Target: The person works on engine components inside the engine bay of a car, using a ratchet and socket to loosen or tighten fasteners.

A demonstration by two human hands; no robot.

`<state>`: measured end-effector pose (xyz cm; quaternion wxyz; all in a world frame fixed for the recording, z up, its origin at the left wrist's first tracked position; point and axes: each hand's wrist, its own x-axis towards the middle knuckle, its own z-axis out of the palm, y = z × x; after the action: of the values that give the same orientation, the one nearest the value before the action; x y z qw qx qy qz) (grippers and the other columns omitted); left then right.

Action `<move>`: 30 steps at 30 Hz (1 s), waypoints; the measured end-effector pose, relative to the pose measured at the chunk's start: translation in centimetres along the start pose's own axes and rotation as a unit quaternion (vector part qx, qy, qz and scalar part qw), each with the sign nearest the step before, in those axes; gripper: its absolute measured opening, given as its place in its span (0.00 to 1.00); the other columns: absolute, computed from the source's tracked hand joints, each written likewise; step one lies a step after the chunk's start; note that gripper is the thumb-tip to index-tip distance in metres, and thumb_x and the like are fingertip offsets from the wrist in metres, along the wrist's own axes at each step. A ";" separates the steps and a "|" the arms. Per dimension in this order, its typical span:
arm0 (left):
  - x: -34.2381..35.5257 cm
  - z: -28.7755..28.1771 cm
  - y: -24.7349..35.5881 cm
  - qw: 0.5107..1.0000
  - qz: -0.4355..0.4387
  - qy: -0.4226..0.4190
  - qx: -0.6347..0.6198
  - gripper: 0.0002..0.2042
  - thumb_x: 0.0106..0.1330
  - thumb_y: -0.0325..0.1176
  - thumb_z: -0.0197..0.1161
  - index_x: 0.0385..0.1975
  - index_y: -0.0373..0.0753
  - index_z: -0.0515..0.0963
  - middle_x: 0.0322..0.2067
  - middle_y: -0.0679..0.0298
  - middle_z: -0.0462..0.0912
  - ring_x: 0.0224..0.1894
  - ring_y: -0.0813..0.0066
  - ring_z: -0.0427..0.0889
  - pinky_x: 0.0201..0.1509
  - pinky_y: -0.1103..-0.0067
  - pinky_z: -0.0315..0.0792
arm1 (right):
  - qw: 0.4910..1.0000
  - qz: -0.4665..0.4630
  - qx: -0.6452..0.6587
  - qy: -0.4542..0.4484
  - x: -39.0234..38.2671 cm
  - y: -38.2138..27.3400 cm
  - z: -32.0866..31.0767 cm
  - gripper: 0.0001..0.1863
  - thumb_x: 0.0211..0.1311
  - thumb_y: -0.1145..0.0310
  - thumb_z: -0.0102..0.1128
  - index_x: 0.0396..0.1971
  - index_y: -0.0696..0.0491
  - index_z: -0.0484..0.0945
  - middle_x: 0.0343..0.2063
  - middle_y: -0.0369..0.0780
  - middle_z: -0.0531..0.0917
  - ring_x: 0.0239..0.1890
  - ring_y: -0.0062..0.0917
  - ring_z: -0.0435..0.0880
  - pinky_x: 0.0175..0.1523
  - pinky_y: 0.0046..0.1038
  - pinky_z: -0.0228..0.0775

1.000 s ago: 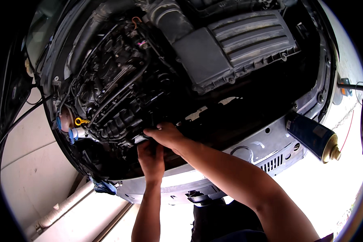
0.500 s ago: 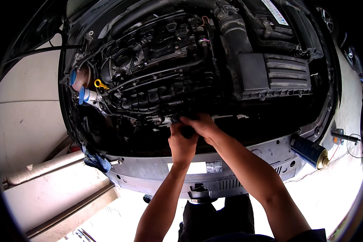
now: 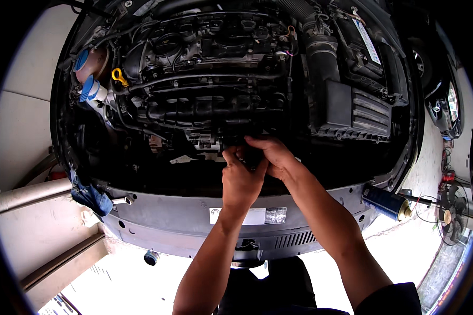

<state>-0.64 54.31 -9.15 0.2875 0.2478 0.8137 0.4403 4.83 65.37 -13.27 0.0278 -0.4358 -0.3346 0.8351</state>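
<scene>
A small black part [image 3: 251, 152] sits low at the front of the engine [image 3: 210, 79], just under the intake manifold [image 3: 194, 107], and both hands close around it. Little of it shows between the fingers, so its long axis and the way it points cannot be told; it seems to stand out from the engine toward the person.

The left hand [image 3: 240, 178] comes up from below, knuckles to the camera, fingers curled narrow with the thumb and forefinger pressed at the part's left side. The right hand [image 3: 272, 157] reaches in from the lower right, its fingers bent over the top and right of the part, touching the left hand's fingertips. Whether either grip truly clamps the part or only rests on it cannot be seen.

Outward from there: a yellow dipstick loop [image 3: 119, 76] stands at the engine's left, near two blue caps [image 3: 88, 89] on pale reservoirs. A ribbed black airbox [image 3: 361, 113] lies to the right, fed by a thick hose [image 3: 320, 52]. Below the hands runs the grey front crossmember [image 3: 168, 218], curving across the bay. A blue rag [image 3: 89, 194] hangs over its left end. A dark blue can with a gold end [image 3: 386, 202] lies on its right end, pointing lower right.
</scene>
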 end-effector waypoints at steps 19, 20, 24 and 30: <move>-0.2 -0.7 -0.8 0.994 -0.010 -0.011 -0.105 0.25 0.57 0.28 0.62 0.50 0.33 0.57 0.28 0.45 0.81 0.32 0.42 0.82 0.37 0.62 0.78 | 0.997 0.049 0.049 -0.014 -1.9 -1.0 1.9 0.15 0.64 0.60 0.55 0.42 0.55 0.77 0.41 0.40 0.80 0.42 0.26 0.79 0.48 0.26 0.72; -0.3 -0.5 -0.6 0.995 -0.021 -0.032 -0.090 0.25 0.56 0.28 0.63 0.50 0.34 0.57 0.29 0.45 0.81 0.33 0.42 0.81 0.37 0.61 0.78 | 0.999 0.030 -0.017 0.028 -1.8 -0.7 1.7 0.14 0.63 0.60 0.56 0.41 0.55 0.78 0.41 0.39 0.79 0.42 0.26 0.79 0.47 0.26 0.73; -0.7 0.4 -1.3 0.999 0.002 -0.043 -0.015 0.23 0.62 0.30 0.59 0.50 0.30 0.55 0.26 0.43 0.81 0.31 0.44 0.82 0.32 0.63 0.80 | 0.998 0.018 -0.033 0.054 -0.7 -0.2 -0.6 0.13 0.63 0.61 0.56 0.40 0.55 0.79 0.36 0.39 0.81 0.38 0.25 0.81 0.43 0.25 0.76; 0.2 1.2 -3.2 0.979 0.109 0.040 -0.167 0.26 0.57 0.27 0.63 0.50 0.30 0.55 0.32 0.43 0.80 0.34 0.44 0.82 0.38 0.65 0.81 | 0.998 0.054 0.030 0.006 -0.7 -0.3 0.7 0.16 0.65 0.59 0.52 0.41 0.56 0.78 0.34 0.39 0.82 0.34 0.22 0.82 0.40 0.21 0.77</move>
<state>-0.46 53.62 -12.47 0.2420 0.2656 0.7075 0.6085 4.67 64.95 -12.27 -0.0028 -0.4571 -0.2852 0.8424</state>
